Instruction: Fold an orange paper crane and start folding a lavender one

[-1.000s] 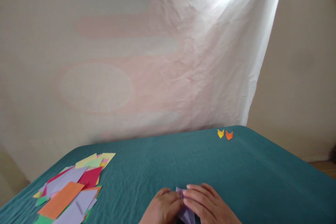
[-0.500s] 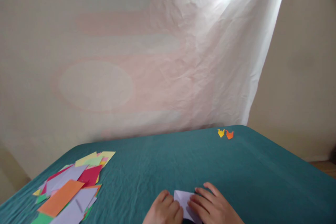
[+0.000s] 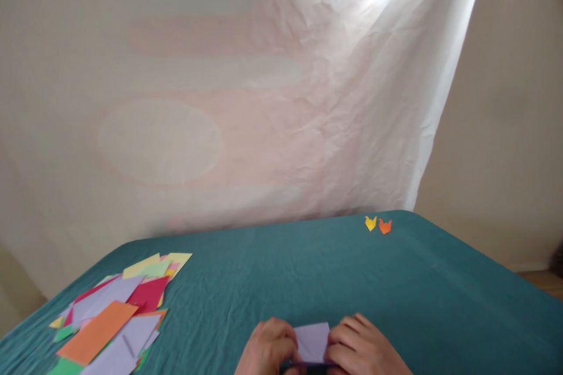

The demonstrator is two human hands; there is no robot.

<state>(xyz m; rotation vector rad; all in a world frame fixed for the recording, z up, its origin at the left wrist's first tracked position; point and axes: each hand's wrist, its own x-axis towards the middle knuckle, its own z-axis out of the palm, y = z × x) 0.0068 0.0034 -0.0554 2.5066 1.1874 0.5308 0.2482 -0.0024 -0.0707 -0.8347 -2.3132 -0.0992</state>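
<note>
"Lilac paper [image 3: 313, 343] sits between the person's hands. Where is that, measured from the pile of loose sheets [image 3: 99, 331]?"

"To the right of the pile and well apart from it, at the near side of the green cloth [image 3: 246, 281]. Whether it rests on the cloth or is lifted slightly, one cannot tell."

"And the fingers?"

"The left hand [image 3: 270, 348], on the side toward the pile, has its fingers curled in around one edge of the paper. The right hand [image 3: 358, 345], on the side away from the pile, has bent fingers, close together, gripping the opposite edge. The thumbs are mostly out of sight."

"How far along does the work look?"

"Partway, and probably early. The paper shows a broad, flat face with what seems a slanting crease, and no figure's outline yet; its shaping appears unfinished."

"Is anything complete?"

"A yellow folded figure [image 3: 370, 223] and an orange folded figure [image 3: 385, 227] stand or lie side by side, right of the pile and farther off than it. Both look finished. The pile's visible sheets look mostly flat and unworked."
</note>
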